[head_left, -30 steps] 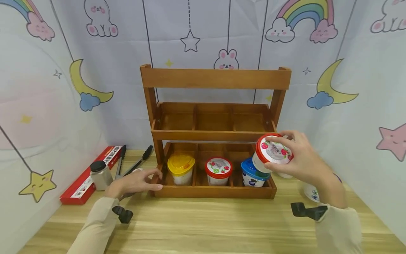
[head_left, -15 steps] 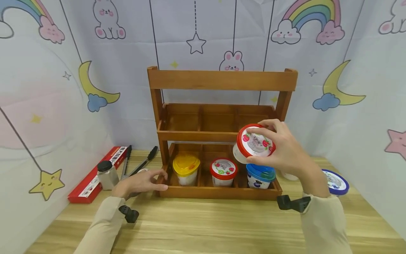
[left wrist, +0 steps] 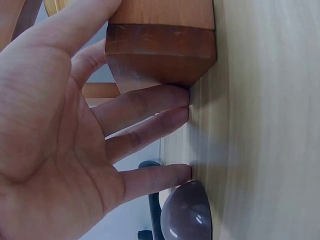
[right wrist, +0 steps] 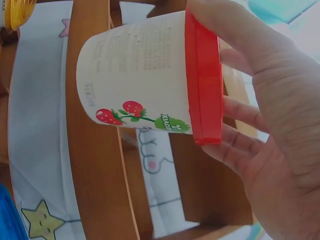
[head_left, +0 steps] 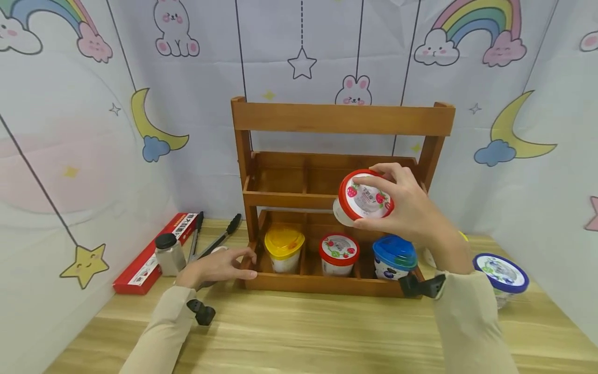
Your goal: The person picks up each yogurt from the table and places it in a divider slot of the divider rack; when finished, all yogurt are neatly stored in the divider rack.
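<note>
In the head view my right hand [head_left: 406, 205] grips a white tub with a red strawberry lid [head_left: 366, 195] by its rim, tilted in front of the wooden rack's [head_left: 343, 118] upper tier. The right wrist view shows thumb and fingers around the red lid [right wrist: 204, 75], with the tub's base pointing away. My left hand [head_left: 217, 267] rests at the rack's lower left front corner [left wrist: 165, 45], its fingers spread and fairly straight against the wood. In the lower tier sit a yellow-lidded tub [head_left: 284, 249], another red-lidded strawberry tub [head_left: 338, 254] and a blue-lidded tub [head_left: 394, 257], each in its own compartment.
Left of the rack are a red box [head_left: 140, 275], a dark-capped jar [head_left: 170, 254] and tongs [head_left: 219, 239]. A tub with a dark blue lid [head_left: 501, 272] stands at the right, near another partly hidden behind my right arm. Printed fabric [head_left: 201, 130] encloses the table.
My right hand has carried the red-lidded tub leftward and up, from above the blue-lidded tub to the upper tier's front. The left hand stays at the rack's corner. The head view has shifted slightly.
</note>
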Demonstrator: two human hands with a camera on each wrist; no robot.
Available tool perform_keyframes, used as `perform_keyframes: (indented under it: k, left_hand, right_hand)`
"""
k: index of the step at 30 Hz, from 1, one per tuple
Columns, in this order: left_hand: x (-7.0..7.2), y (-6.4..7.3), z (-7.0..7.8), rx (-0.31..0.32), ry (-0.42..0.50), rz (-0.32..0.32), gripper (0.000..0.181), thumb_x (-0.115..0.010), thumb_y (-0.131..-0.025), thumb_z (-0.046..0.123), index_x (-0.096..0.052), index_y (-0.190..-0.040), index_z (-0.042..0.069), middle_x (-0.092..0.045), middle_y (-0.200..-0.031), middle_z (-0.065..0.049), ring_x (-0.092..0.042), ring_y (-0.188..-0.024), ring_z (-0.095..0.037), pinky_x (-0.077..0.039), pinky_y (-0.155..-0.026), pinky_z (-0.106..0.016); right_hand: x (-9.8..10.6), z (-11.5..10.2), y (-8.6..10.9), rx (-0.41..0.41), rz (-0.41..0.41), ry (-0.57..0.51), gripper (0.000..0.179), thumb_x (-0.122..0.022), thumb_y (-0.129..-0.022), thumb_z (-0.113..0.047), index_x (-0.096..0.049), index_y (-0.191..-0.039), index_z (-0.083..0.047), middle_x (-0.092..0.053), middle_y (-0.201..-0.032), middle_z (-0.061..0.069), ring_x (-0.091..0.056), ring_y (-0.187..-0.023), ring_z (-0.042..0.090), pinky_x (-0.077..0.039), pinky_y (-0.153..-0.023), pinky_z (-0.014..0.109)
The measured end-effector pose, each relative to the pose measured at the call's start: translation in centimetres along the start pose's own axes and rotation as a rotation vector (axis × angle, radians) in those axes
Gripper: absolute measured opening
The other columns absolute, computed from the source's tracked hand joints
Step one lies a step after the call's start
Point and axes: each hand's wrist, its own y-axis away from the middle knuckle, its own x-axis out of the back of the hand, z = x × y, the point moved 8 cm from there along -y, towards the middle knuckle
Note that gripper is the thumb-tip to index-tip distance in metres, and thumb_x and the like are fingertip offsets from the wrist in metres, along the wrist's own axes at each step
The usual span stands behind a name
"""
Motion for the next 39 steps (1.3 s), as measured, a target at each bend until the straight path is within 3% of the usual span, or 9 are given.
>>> perform_keyframes:
  k: [8, 15, 21, 28, 39]
  left_hand:
    - [0.2, -0.3, 0.2, 0.001, -0.004, -0.009, 0.048, -0.068, -0.091, 0.052, -0.059, -0.124, 0.019, -0.062, -0.114, -0.001, -0.052, -0.084, -0.018, -0.042, -0.074, -0.039]
    - [0.4, -0.2, 0.2, 0.001, -0.008, -0.007, 0.046, -0.069, -0.091, 0.052, -0.06, -0.122, 0.02, -0.061, -0.101, 0.001, -0.05, -0.077, -0.018, -0.039, -0.069, -0.036]
    - [0.6, -0.1, 0.0, 0.016, -0.015, -0.005, 0.042, -0.069, -0.091, 0.051, -0.059, -0.12, 0.021, -0.059, -0.094, 0.002, -0.05, -0.075, -0.017, -0.038, -0.067, -0.036]
    - [0.4, 0.1, 0.1, -0.014, -0.003, 0.001, 0.045, -0.07, -0.09, 0.051, -0.06, -0.12, 0.018, -0.059, -0.096, 0.0, -0.049, -0.075, -0.018, -0.037, -0.067, -0.035]
    - [0.1, 0.1, -0.1, -0.013, -0.005, 0.011, 0.042, -0.069, -0.091, 0.051, -0.06, -0.119, 0.021, -0.059, -0.091, 0.0, -0.048, -0.072, -0.016, -0.036, -0.065, -0.034]
  right_hand:
    - [-1.0, -1.0, -1.7, 0.036, -0.001, -0.004, 0.066, -0.091, -0.072, -0.036, -0.066, -0.132, -0.023, -0.042, -0.146, 0.009, -0.032, -0.135, 0.031, -0.055, -0.082, 0.047]
    - [-2.5, -2.3, -3.7, 0.071, -0.078, 0.014, 0.067, -0.091, -0.07, -0.042, -0.066, -0.131, -0.028, -0.043, -0.147, 0.005, -0.032, -0.133, 0.028, -0.054, -0.086, 0.046]
    - [-3.5, -3.1, -5.3, 0.055, -0.122, 0.007, 0.065, -0.09, -0.072, -0.041, -0.066, -0.131, -0.028, -0.041, -0.148, 0.005, -0.031, -0.132, 0.029, -0.052, -0.089, 0.046]
    - [-4.7, -3.6, -6.8, 0.046, -0.155, -0.002, 0.064, -0.089, -0.073, -0.041, -0.065, -0.132, -0.029, -0.04, -0.149, 0.005, -0.031, -0.134, 0.032, -0.048, -0.095, 0.049]
    - [-5.7, -4.8, -8.3, 0.06, -0.17, -0.001, 0.062, -0.088, -0.075, -0.041, -0.065, -0.132, -0.029, -0.04, -0.149, 0.003, -0.03, -0.134, 0.029, -0.045, -0.097, 0.048]
